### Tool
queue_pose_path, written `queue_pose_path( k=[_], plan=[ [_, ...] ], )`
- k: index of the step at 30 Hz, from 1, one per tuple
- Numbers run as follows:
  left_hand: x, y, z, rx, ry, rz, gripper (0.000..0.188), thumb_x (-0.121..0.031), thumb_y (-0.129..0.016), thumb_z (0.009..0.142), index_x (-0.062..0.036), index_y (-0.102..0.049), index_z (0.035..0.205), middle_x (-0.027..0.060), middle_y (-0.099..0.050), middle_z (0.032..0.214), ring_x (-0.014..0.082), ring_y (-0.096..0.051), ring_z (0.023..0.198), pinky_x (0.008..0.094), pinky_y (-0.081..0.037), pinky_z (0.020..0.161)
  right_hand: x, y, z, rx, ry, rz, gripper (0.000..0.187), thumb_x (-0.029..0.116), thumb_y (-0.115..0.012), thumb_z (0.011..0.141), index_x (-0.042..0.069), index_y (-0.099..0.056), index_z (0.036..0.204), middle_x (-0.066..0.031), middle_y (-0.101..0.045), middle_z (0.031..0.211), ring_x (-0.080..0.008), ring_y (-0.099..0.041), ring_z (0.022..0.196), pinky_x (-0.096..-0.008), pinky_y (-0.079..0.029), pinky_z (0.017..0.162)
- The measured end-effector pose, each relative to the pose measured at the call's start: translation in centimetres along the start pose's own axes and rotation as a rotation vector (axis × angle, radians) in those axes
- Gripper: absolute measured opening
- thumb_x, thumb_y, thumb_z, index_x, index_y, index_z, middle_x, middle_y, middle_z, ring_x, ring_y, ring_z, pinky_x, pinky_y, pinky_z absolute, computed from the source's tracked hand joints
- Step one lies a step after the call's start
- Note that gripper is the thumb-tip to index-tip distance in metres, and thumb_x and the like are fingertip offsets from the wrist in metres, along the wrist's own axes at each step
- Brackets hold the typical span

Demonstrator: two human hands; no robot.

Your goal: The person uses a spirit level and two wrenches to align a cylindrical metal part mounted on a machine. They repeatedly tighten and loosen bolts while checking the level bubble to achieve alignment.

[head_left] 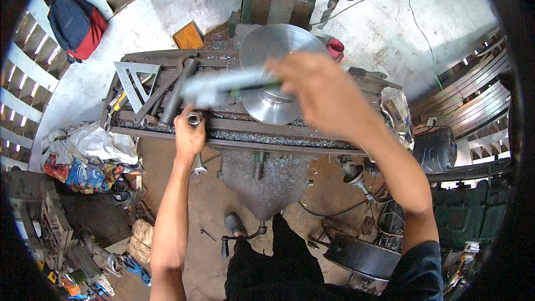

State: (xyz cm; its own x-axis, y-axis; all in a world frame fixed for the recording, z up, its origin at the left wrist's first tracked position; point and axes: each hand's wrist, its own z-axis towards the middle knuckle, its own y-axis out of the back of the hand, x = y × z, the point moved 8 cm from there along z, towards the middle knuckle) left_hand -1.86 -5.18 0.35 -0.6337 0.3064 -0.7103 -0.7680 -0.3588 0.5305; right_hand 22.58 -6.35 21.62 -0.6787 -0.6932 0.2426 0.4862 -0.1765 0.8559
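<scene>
My left hand [190, 136] is closed around a short hollow metal piece [194, 118], its round open end facing up, at the front edge of the machine table [290, 144]. My right hand [320, 92], smeared by motion, grips a long pale-grey tool [223, 82] above the table; blur hides its kind. Behind and partly under this hand lies a large shiny metal disc [270, 108]. Left of the tool, a thick steel bar [181, 92] lies slanted beside a wrench [161, 90] and a silver triangular square [132, 86].
Metal chips fill the table's slots. A large drill bit [329, 11] hangs at the upper right, near a red cup [335, 49]. Below the table are a crank handle [245, 237] and cables. A backpack [78, 25] is at the far left, a black container [434, 149] at the right.
</scene>
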Motion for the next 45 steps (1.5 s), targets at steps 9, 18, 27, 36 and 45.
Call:
queue_pose_path(
  k=[9,18,27,36,45],
  plan=[
    [-0.4,-0.5,0.2,0.141,0.157,-0.102,0.021,0.006,-0.055,0.086,0.0029,-0.068,0.102,0.0158,-0.072,0.092,0.0207,-0.068,0.09,0.0333,-0.05,0.086,-3.0,-1.2,-0.6,-0.018,-0.018,0.011,0.034,0.005,-0.067,0.086,-0.001,-0.068,0.12,-0.0195,-0.068,0.097,-0.0401,-0.064,0.098,-0.049,-0.051,0.086],
    [-0.2,-0.4,0.2,0.133,0.152,-0.102,0.021,0.006,-0.057,0.084,0.0031,-0.068,0.101,0.0165,-0.072,0.091,0.0235,-0.07,0.088,0.0335,-0.051,0.084,-5.3,0.7,0.6,-0.065,-0.101,-0.069,0.031,0.004,-0.069,0.085,0.002,-0.07,0.117,-0.0207,-0.07,0.102,-0.0408,-0.064,0.102,-0.0494,-0.05,0.09],
    [-0.3,-0.3,0.2,0.106,0.15,-0.091,0.021,0.007,-0.058,0.082,0.0034,-0.069,0.1,0.0165,-0.072,0.085,0.0236,-0.071,0.082,0.0342,-0.052,0.081,-7.7,-0.3,0.6,-0.001,-0.174,-0.011,0.035,-0.001,-0.067,0.085,0.001,-0.068,0.12,-0.0217,-0.07,0.116,-0.0407,-0.064,0.112,-0.0452,-0.05,0.099],
    [-0.7,-0.3,0.4,0.119,0.098,-0.087,0.019,0.008,-0.058,0.083,0.0038,-0.068,0.099,0.0153,-0.069,0.082,0.0201,-0.067,0.078,0.0325,-0.051,0.077,-7.2,-0.4,0.9,0.009,-0.147,0.012,0.039,-0.001,-0.069,0.082,0.002,-0.067,0.121,-0.022,-0.07,0.114,-0.0414,-0.065,0.11,-0.0466,-0.051,0.096],
    [0.0,-0.6,0.2,0.168,0.172,-0.078,0.017,0.004,-0.054,0.087,0.0025,-0.067,0.099,0.0115,-0.069,0.087,0.0166,-0.063,0.084,0.0311,-0.049,0.081,-7.3,0.2,1.0,0.009,-0.156,-0.012,0.046,0.0,-0.073,0.08,0.003,-0.065,0.126,-0.023,-0.07,0.115,-0.0422,-0.065,0.11,-0.0469,-0.051,0.098]
  ],
)
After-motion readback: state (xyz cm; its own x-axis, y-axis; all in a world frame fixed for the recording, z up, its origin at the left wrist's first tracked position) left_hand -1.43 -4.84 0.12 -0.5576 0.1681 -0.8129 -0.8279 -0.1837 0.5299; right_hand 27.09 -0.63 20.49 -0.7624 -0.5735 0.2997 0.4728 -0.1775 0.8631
